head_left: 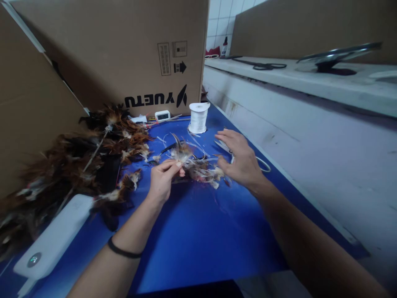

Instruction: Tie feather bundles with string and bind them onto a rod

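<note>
My left hand [161,181] pinches the base of a small feather tuft [182,152] between thumb and fingertips, with the plumes pointing up and away. To its right, my right hand [241,159] has its fingers apart and holds nothing visible. Beneath and beside that hand lies a pair of scissors [263,164], partly covered by it; a blade tip and a handle loop show. Between the hands, a pile of loose brown and whitish feathers [201,173] rests on the blue table [198,236]. Just beyond stands a white spool of ribbon or thread [198,120], with pale strands on the table near it.
Bundled brown feathers [77,157] fill the left side, near a white power bank [58,236] with a lit display. A cardboard box [124,45] closes off the back, with a small digital meter [162,115] before it. Black scissors [269,66] lie on the right ledge.
</note>
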The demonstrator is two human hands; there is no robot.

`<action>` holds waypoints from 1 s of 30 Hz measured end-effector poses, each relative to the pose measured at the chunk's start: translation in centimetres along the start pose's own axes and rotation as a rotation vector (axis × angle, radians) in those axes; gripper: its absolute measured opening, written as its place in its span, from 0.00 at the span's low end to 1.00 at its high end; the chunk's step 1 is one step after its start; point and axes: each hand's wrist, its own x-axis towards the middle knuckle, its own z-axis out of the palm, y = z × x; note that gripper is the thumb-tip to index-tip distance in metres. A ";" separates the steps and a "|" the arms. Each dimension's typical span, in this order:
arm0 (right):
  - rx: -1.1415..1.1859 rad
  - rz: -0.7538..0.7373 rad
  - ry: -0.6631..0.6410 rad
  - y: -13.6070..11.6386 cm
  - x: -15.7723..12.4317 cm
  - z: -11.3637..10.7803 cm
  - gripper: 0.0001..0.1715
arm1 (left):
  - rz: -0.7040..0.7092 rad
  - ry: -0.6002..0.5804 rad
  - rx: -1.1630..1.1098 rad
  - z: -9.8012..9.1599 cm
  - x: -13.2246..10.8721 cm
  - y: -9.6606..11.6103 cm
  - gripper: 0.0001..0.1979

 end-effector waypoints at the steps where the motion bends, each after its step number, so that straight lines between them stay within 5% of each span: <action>1: 0.066 -0.020 0.008 -0.8 -0.1 0.2 0.32 | -0.014 -0.028 0.005 0.1 -0.2 0.1 0.07; 8: 0.604 0.133 -0.297 -3.1 -1.3 3.1 0.39 | -0.060 -0.235 0.028 0.6 -1.0 0.5 0.06; 10: 0.667 0.204 -0.370 -3.0 -1.5 3.6 0.31 | -0.069 -0.261 0.043 0.7 -1.1 0.5 0.07; 13: 0.619 0.257 -0.457 -2.8 -1.5 3.7 0.12 | -0.091 -0.246 -0.006 0.6 -1.0 0.5 0.07; 30: 0.141 -0.080 -0.445 -3.5 -1.8 3.1 0.16 | -0.176 -0.031 -0.063 -0.1 0.0 -0.5 0.07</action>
